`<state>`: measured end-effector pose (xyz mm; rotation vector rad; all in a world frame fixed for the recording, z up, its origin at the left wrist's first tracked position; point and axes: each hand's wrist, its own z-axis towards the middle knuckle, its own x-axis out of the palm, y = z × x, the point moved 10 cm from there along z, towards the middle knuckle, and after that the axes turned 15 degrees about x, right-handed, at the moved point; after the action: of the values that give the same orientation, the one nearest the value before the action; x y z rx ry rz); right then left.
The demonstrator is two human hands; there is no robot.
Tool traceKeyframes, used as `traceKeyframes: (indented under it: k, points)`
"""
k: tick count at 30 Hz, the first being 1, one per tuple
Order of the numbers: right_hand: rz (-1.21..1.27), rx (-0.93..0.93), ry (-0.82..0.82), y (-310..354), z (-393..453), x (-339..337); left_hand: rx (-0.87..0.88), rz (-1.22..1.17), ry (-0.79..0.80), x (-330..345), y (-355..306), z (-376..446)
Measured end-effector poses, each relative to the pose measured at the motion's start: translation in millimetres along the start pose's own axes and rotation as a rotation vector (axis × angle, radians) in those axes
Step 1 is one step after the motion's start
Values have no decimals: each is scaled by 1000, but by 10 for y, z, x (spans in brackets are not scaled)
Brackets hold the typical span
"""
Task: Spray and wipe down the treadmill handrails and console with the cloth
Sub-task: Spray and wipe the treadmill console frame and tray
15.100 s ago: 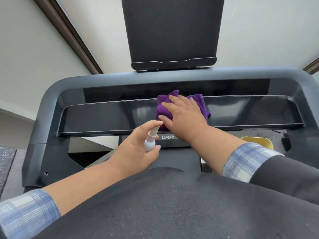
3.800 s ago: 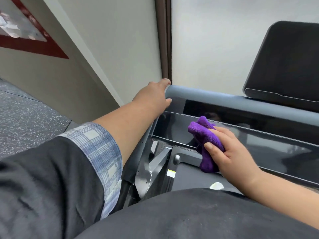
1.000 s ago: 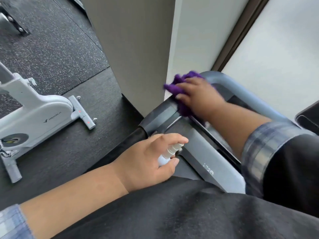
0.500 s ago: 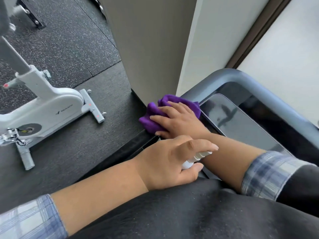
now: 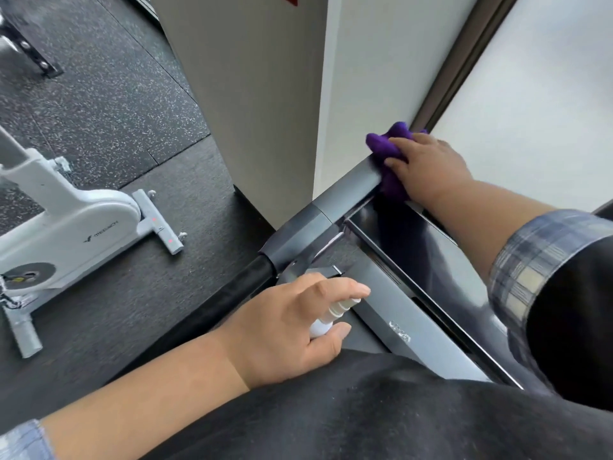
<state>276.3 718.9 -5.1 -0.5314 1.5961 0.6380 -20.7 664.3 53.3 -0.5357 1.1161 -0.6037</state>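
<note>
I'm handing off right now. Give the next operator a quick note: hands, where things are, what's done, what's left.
Left hand: grips the spray bottle low by the console, forefinger on its top.
Right hand: presses the purple cloth onto the handrail at its far left corner.
Done: cannot tell from this view how much is already wiped.
Left: finish this rail down to the black foam, then any unwiped rail or console.

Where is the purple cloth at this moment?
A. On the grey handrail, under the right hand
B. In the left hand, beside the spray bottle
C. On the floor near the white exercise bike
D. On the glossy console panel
A: the right hand presses the purple cloth onto the grey handrail.
</note>
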Motion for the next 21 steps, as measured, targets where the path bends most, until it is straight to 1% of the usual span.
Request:
traceKeyframes:
  k: [2,4,6,10,13,15,17,19,21]
  points:
    - [11,34,-24,41,-66,26,-20,-9,-12,-8,18,-24]
    - [53,-18,-30,228,-235,81,-30,-17,-21,-14,33,-47]
    - [89,-143,14,559,-514,186,-32,-20,-29,-21,46,-63]
    - [107,-425,51,1247,-1136,403,-33,3,-55,-49,75,-53]
    - [37,-492,133,1278,-1140,426,-21,13,-40,-61,83,-10]
    - [32,-419,110,1085,-885,296,-13,14,-15,-61,80,11]
    - [62,-227,49,681,-496,154,-13,8,3,-52,79,14]
    - [42,-28,-23,190,-214,27,-11,5,16,-47,70,21]
    - [-8,127,-29,-197,-128,-33,-14,16,30,-68,72,50]
